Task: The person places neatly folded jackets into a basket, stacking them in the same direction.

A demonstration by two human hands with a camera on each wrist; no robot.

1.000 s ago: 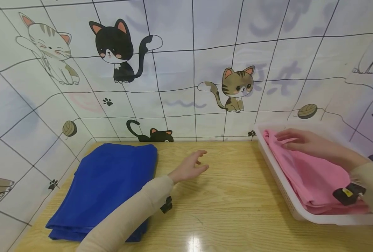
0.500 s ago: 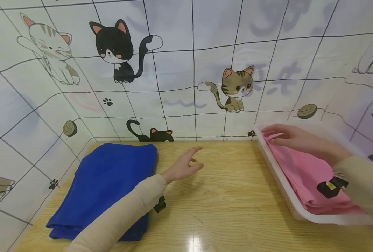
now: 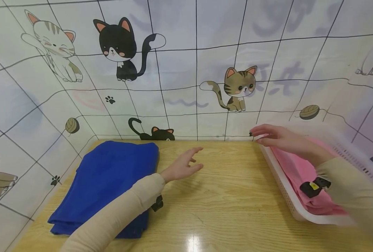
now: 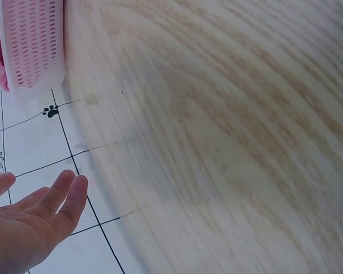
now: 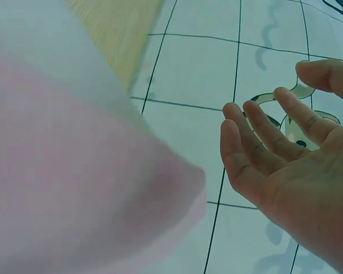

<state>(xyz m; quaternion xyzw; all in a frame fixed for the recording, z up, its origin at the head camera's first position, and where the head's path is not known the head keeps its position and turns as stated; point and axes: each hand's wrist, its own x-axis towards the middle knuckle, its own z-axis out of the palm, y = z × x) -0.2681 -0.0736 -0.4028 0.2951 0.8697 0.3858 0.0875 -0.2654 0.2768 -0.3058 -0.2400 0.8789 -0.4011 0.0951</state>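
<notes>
Folded pink cloth (image 3: 295, 169) in white basket (image 3: 284, 184)

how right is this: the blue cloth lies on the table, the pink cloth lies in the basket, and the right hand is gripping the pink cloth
Not quite: the right hand holds nothing, as the right wrist view shows. The blue cloth is on the table and the pink cloth in the basket, as you say.

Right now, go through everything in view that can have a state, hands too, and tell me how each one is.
Blue cloth: folded, lying on the table.
Pink cloth: folded, inside the basket, partly hidden by the right arm.
Basket: upright, open-topped.
Left hand: empty, fingers relaxed.
Right hand: empty, fingers relaxed, near the basket's far corner.
</notes>
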